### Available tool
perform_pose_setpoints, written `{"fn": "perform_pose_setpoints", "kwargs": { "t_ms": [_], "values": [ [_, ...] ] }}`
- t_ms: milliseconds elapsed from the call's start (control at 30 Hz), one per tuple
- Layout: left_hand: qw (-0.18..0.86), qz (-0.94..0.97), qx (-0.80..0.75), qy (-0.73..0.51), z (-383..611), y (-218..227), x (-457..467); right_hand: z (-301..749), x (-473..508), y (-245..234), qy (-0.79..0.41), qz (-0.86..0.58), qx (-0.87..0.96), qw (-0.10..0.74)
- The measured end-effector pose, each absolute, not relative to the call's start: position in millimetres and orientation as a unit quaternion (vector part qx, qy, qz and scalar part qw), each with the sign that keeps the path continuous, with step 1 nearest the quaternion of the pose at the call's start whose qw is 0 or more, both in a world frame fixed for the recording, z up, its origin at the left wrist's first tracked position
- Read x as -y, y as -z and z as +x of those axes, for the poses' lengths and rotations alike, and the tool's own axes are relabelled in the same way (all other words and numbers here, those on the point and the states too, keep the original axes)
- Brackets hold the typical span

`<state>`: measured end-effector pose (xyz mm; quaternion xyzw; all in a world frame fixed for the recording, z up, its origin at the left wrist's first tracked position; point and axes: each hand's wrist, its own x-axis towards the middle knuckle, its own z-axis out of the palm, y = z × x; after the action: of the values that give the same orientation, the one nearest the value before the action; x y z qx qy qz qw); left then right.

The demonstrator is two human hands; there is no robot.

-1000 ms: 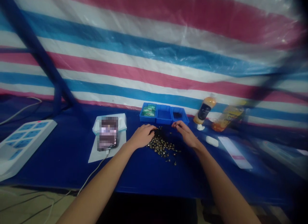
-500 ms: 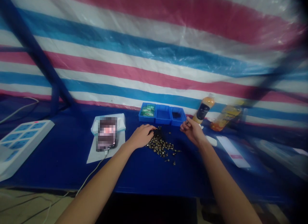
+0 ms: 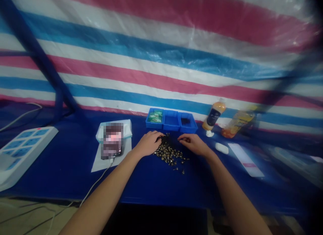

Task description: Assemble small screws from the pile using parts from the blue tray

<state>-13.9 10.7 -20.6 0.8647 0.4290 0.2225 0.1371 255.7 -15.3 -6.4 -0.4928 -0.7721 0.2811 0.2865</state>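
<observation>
A loose heap of small brass-headed screws (image 3: 169,157) lies on the blue tabletop (image 3: 141,184), with a darker clump of parts (image 3: 166,139) at its far end. My left hand (image 3: 147,143) rests curled at that clump, its fingertips touching it. Whether those fingers hold anything is hidden. My right hand (image 3: 193,144) lies palm down at the heap's right side, fingers pointing left, with nothing visible in them. A blue three-compartment tray (image 3: 171,121) stands just beyond both hands. Green packets fill its left compartment, and a dark heap of small parts sits in the right one.
A pixelated phone (image 3: 112,141) lies on white paper left of the heap, trailing a white cable. Further left is a white power strip (image 3: 24,157). Two plastic bottles (image 3: 215,115) and a white card (image 3: 246,160) stand right. Striped tarpaulin forms the backdrop.
My right hand has come down from its raised pinch near the tray's right compartment and now lies beside the screws. My left hand has stayed at the dark clump.
</observation>
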Motion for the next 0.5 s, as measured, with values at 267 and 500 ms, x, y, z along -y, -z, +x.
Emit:
{"fn": "perform_pose_setpoints", "kwargs": {
  "t_ms": [267, 500],
  "values": [
    [0.134, 0.864, -0.431, -0.224, -13, 21, -11, 228, 17, 10, 0.092, -0.507, 0.837, 0.184],
    [0.132, 0.863, -0.434, -0.224, -12, 18, -9, 227, 12, 12, 0.102, -0.489, 0.841, 0.209]
  ]
}}
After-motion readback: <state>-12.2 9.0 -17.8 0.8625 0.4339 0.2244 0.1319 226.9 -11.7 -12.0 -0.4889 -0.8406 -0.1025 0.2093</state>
